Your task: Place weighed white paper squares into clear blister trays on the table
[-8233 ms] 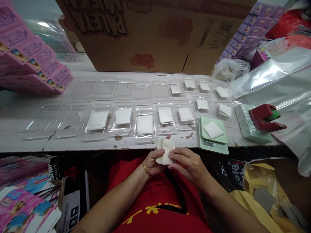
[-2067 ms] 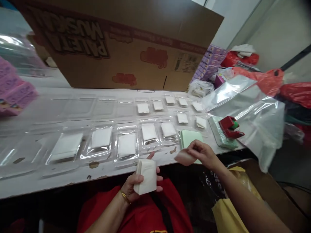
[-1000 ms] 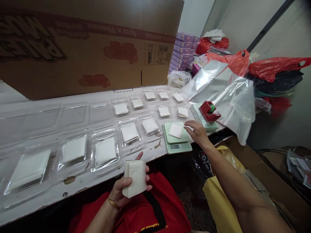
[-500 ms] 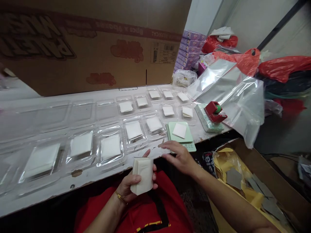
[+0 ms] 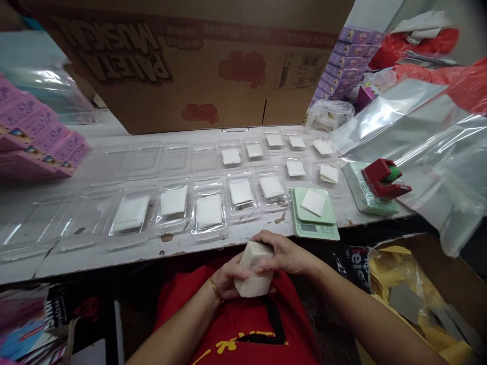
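Observation:
A thick stack of small white squares [image 5: 253, 288], like folded paper or thin sheets, is tilted above my lap. My left hand [image 5: 227, 279], with a bracelet at the wrist, is closed around it from the left. From the other side my right hand [image 5: 284, 256] grips the upper right part, thumb across the face. Just beyond, a light green digital scale [image 5: 331, 223] carries a white square pile [image 5: 313, 203]. Left of the scale, clear plastic trays [image 5: 208, 234] stand in rows, several holding white squares [image 5: 209, 210].
A big cardboard box [image 5: 213, 96] stands behind the trays. Pink boxes [image 5: 41, 132] are stacked at left, purple boxes [image 5: 348, 61] at back right. A red tape dispenser [image 5: 384, 180] and clear plastic sheets [image 5: 426, 152] lie right. An open carton [image 5: 449, 268] sits below the table edge.
My right hand has come from beside the scale to the stack and now grips it along with my left. The view has turned left, bringing the pink boxes into sight.

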`<control>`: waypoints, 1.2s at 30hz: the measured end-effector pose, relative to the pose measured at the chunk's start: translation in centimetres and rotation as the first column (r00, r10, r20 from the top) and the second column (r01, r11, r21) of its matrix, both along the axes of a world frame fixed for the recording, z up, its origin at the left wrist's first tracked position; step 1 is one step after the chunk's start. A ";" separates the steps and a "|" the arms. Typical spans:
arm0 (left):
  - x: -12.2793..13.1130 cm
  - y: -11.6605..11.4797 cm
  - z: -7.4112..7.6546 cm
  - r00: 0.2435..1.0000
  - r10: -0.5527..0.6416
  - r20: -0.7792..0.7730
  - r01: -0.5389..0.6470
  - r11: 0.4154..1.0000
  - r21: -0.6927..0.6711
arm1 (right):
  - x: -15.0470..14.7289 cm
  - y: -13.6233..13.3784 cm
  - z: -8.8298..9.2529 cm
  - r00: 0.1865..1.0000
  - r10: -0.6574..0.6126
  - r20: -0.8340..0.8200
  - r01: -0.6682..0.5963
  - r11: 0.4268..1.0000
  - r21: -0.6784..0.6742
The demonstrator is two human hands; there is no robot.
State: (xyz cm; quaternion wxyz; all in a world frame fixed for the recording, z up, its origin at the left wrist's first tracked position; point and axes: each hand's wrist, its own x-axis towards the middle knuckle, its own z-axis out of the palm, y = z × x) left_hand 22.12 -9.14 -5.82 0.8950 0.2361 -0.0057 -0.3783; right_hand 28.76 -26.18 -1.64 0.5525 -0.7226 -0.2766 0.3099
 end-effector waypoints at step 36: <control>-1.6 0.7 2.5 0.929 0.324 0.180 -0.368 0.861 0.351 | -3.3 0.8 0.2 0.398 -0.050 0.916 0.124 0.992 0.001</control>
